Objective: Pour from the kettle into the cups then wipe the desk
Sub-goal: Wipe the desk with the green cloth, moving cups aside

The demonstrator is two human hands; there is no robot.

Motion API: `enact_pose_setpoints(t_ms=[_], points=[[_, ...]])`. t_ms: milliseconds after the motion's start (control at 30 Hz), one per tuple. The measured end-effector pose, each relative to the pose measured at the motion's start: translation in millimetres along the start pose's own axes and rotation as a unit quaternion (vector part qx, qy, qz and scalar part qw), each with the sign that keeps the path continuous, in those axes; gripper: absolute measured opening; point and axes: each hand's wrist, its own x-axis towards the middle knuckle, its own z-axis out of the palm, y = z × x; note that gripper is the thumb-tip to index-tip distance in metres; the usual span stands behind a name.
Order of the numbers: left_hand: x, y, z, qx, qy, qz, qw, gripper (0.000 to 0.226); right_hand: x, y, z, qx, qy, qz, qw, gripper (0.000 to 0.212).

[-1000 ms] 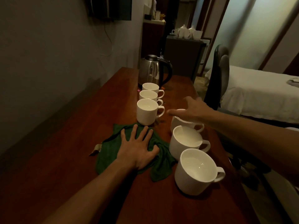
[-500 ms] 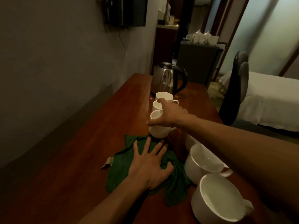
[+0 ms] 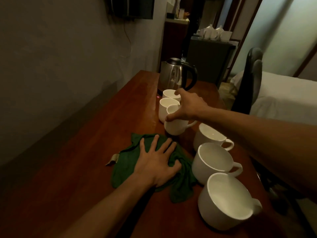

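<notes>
My left hand (image 3: 157, 162) lies flat, fingers spread, on a green cloth (image 3: 123, 167) on the red-brown desk (image 3: 77, 177). My right hand (image 3: 187, 107) grips the rim of the nearest tall white mug (image 3: 175, 127) from above, and the mug looks tilted and raised a little off the desk. Two more tall mugs (image 3: 164, 104) stand in a row behind it. A steel kettle (image 3: 173, 74) with a black handle stands at the far end. Three wide white cups (image 3: 212, 162) line the right side of the desk.
A dark office chair (image 3: 250, 79) stands beside the desk's right edge, with a white bed (image 3: 288, 100) beyond it. A grey wall (image 3: 60, 66) runs along the left. A dark cabinet (image 3: 209, 55) with white crockery stands at the back.
My right hand moved from the wide cups across to the nearest tall mug, took its rim and shifted it toward the right. My left hand stayed on the cloth.
</notes>
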Motion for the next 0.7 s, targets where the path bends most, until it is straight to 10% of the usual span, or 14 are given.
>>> enact_pose_setpoints(t_ms=[700], points=[[46.8,2.8,2.7,0.017,0.0,-0.006,1.0,0.073,-0.6,82.5,-12.8,0.035,0.007,0.125,0.992,0.095]])
